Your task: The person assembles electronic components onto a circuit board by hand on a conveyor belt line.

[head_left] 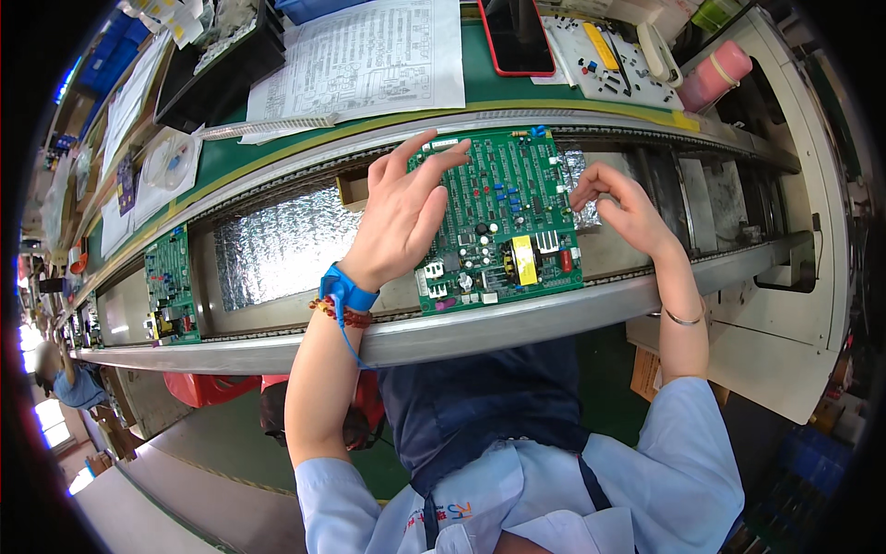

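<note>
A green circuit board (498,208) full of components lies across the metal rails of a conveyor in front of me. My left hand (401,212) reaches over its left part, fingers spread and nothing visible in them. A blue wrist strap (349,288) with a thin cord and a red bead bracelet (340,312) circle that wrist. At the board's right edge is my right hand (628,210), its fingers loosely curled with the thumb apart; whether the fingertips touch the edge I cannot tell. A yellow transformer (524,260) and several white connectors stand along the board's near side.
A second green board (170,286) sits further left on the conveyor (443,334). Beyond it, printed sheets (369,55), a red-framed phone (515,37) and a white foam pad (609,69) with small parts lie on the green bench. A pink bottle (715,76) stands at the far right.
</note>
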The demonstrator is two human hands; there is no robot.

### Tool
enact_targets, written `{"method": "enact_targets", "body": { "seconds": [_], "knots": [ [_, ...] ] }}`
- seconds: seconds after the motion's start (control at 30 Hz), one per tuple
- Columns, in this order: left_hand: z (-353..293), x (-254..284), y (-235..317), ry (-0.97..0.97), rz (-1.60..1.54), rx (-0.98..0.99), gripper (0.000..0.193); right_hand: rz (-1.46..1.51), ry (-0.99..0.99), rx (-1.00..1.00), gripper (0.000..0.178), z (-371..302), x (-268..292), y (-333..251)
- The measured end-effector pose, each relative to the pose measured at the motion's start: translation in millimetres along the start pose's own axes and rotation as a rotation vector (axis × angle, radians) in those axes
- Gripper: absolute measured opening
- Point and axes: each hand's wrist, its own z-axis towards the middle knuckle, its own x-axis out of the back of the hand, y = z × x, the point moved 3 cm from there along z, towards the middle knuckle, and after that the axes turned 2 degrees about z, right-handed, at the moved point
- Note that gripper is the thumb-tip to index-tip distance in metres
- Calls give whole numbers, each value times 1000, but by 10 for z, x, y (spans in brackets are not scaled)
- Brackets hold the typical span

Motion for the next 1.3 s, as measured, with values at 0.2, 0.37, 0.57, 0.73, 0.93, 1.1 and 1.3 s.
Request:
{"method": "enact_targets", "body": {
  "seconds": [0.2, 0.37, 0.57, 0.73, 0.93, 1.1, 1.3],
  "knots": [
    [18, -69, -19, -22, 44, -3, 41, -3, -7, 7, 21, 5, 5, 5],
    [1, -118, -53, -68, 62, 47, 41, -1, -33, -9, 25, 0, 11, 17],
    [26, -105, -4, -17, 86, 12, 42, -16, -31, -18, 25, 7, 13, 0],
    [24, -141, -8, -34, 130, 23, 41, 10, -31, -27, 25, -3, 17, 18],
    [7, -132, -39, -8, 140, 37, 40, 11, -31, -20, 26, 0, 17, 25],
    [15, -79, -18, 55, 46, 57, 37, 22, -2, 13, 22, -6, 26, 39],
    [-9, -15, -18, 98, -122, 35, 30, 24, 2, 0, 21, 2, 23, 26]
  ]
}}
